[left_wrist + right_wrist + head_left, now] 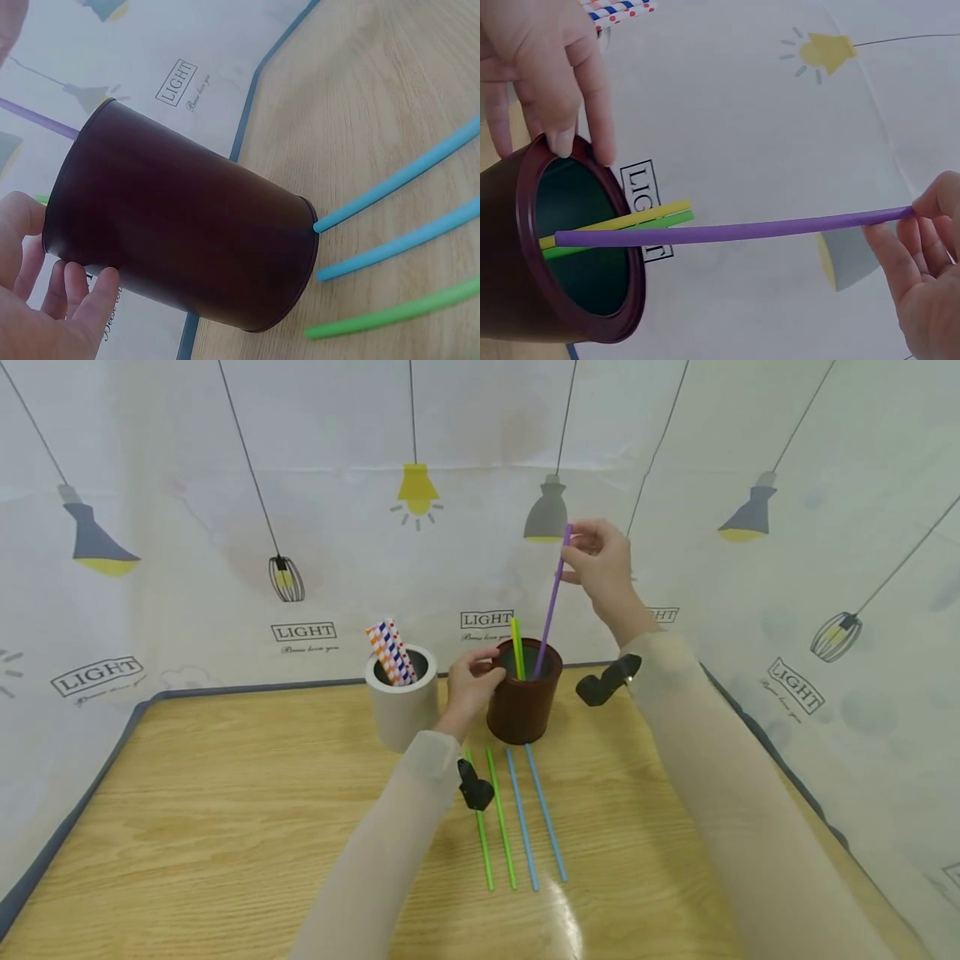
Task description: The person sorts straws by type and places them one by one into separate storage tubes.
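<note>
1. A long purple plastic straw (550,610) is pinched near its top end by the fingertips of the right hand (600,564), which is raised above the table.
2. The lower end of the purple straw is seen inside a dark brown round cup (522,693); in the right wrist view the straw (735,229) reaches into the cup's green interior (585,247).
3. A yellow straw (516,647) and a green straw (667,220) are also seen standing in the brown cup, leaning against its rim.
4. The rim of the brown cup is gripped by the left hand (474,681), with the fingers curled over the edge; in the left wrist view the fingers (75,289) are pressed against the cup's wall (180,225).
5. The cup stands upright on a light wooden table (225,827), near its far edge.
6. Just to the left of the brown cup, a white cylindrical cup (402,706) is placed, holding several striped paper straws (390,652).
7. In front of the brown cup, two green straws (491,818) and two blue straws (536,814) are laid side by side on the table, apart from both hands.
8. A white backdrop printed with hanging lamps (417,489) is hung behind the table.
</note>
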{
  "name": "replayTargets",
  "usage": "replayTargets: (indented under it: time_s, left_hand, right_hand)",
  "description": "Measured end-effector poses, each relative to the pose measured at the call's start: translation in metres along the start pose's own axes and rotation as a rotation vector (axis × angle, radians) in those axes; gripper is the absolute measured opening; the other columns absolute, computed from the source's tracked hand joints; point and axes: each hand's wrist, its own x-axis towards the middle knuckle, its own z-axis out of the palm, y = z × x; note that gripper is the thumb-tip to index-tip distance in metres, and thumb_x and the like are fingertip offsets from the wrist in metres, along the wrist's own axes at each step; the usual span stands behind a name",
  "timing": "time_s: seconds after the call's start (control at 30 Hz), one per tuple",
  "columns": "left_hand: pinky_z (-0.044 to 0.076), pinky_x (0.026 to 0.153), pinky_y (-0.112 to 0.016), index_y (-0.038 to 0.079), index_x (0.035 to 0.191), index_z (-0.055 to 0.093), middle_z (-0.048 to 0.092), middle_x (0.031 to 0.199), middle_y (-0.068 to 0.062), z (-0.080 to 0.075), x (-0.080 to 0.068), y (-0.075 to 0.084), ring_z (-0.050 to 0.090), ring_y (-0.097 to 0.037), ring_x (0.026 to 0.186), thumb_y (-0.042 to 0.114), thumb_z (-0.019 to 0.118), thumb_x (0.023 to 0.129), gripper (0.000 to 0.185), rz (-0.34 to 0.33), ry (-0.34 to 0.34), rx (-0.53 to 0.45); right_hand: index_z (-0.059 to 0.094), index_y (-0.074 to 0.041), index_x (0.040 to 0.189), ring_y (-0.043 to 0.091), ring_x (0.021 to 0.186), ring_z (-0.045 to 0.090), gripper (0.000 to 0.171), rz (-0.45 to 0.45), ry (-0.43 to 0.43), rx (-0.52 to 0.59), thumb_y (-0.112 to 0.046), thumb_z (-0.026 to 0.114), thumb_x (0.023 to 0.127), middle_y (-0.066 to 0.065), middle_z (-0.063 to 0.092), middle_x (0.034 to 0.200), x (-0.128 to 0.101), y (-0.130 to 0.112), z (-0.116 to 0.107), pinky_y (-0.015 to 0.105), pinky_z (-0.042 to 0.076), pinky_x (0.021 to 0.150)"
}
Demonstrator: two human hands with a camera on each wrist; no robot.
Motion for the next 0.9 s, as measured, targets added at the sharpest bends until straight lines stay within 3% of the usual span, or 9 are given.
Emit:
replayTargets:
  time_s: [0.27, 0.67, 0.9]
  left_hand:
    - [0.047, 0.063, -0.024, 0.004, 0.11, 0.064, 0.057, 0.1, -0.014, -0.002, -0.001, 0.0, 0.057, -0.021, 0.087, 0.002, 0.063, 0.079, 0.031, 0.004, -0.003, -0.011]
    - [0.048, 0.064, -0.026, 0.005, 0.11, 0.064, 0.057, 0.102, -0.013, -0.002, -0.001, 0.001, 0.058, -0.022, 0.09, 0.003, 0.063, 0.079, 0.031, -0.011, 0.005, -0.011]
    - [0.049, 0.067, -0.027, 0.004, 0.109, 0.064, 0.058, 0.103, -0.014, -0.001, -0.001, 0.001, 0.059, -0.024, 0.092, 0.002, 0.063, 0.079, 0.03, 0.002, 0.004, -0.01]
  right_hand:
    - [0.051, 0.003, 0.11, 0.013, 0.077, 0.051, 0.029, 0.049, 0.029, -0.039, 0.009, 0.054, 0.082, 0.006, 0.047, 0.088, 0.002, 0.028, -0.002, 0.026, 0.054, 0.062]
    - [0.05, 0.005, 0.116, 0.013, 0.076, 0.052, 0.033, 0.107, -0.066, -0.153, 0.007, 0.054, 0.083, 0.007, 0.048, 0.089, -0.003, 0.069, -0.002, 0.027, 0.054, 0.062]
    - [0.05, 0.007, 0.116, 0.016, 0.078, 0.053, 0.034, 0.151, -0.117, -0.144, 0.008, 0.055, 0.083, 0.01, 0.048, 0.093, -0.007, 0.085, 0.0, 0.034, 0.054, 0.067]
